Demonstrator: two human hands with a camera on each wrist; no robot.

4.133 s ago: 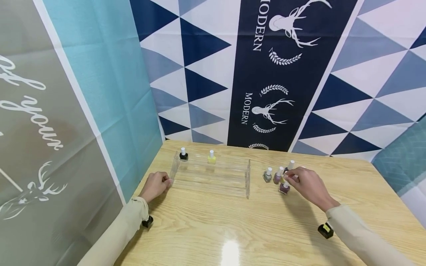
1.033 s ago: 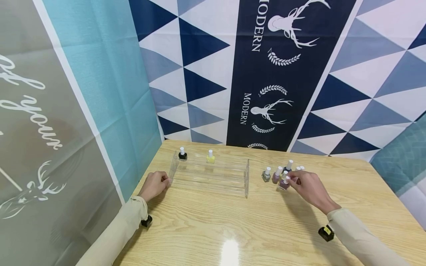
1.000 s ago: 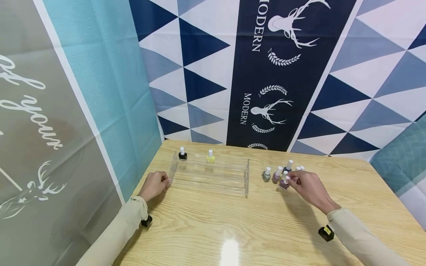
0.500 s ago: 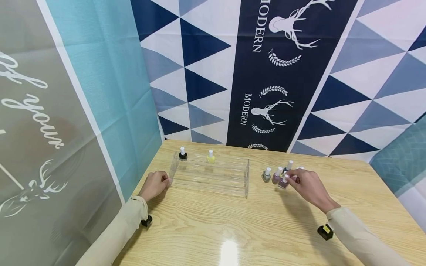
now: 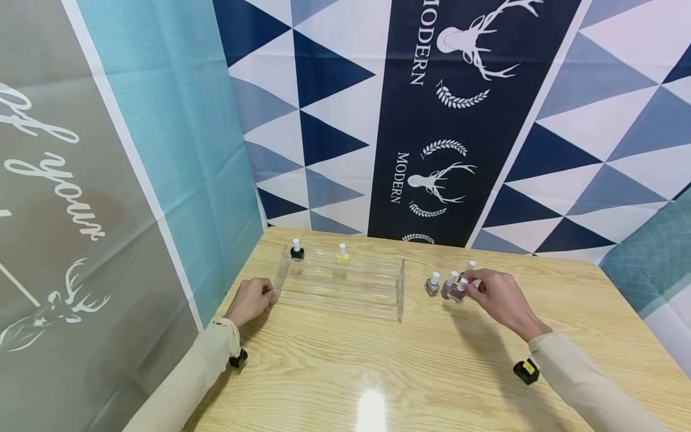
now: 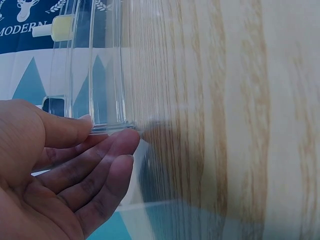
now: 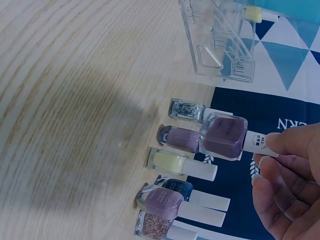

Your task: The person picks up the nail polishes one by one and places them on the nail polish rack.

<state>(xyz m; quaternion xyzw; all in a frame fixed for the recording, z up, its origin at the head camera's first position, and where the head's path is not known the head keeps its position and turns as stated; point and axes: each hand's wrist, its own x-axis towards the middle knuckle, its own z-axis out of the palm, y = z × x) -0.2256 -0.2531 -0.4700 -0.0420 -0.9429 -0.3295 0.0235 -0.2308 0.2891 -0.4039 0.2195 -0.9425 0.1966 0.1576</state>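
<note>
In the head view my left hand (image 5: 252, 302) holds the left end of a clear acrylic display rack (image 5: 345, 306). The left wrist view shows thumb and fingers pinching that end panel (image 6: 112, 126). On the rack's back tier stand a black nail polish bottle (image 5: 297, 253) and a yellow nail polish bottle (image 5: 342, 258). My right hand (image 5: 499, 298) pinches the white cap of a purple nail polish bottle (image 7: 225, 136). Beside it are a silver glitter bottle (image 7: 186, 109), a mauve bottle (image 7: 181, 139), a pale yellow one (image 7: 167, 161), and others.
Further bottles in the cluster are a dark blue one (image 7: 175, 185), a second mauve one (image 7: 161, 202) and a brown glitter one (image 7: 154, 225). The wooden table (image 5: 335, 366) meets patterned cloth (image 5: 426, 198) at the back and left. Black devices sit at both wrists.
My right hand has taken the purple bottle by its cap and shifted it slightly back and left from the front of the cluster. The left hand stays on the rack.
</note>
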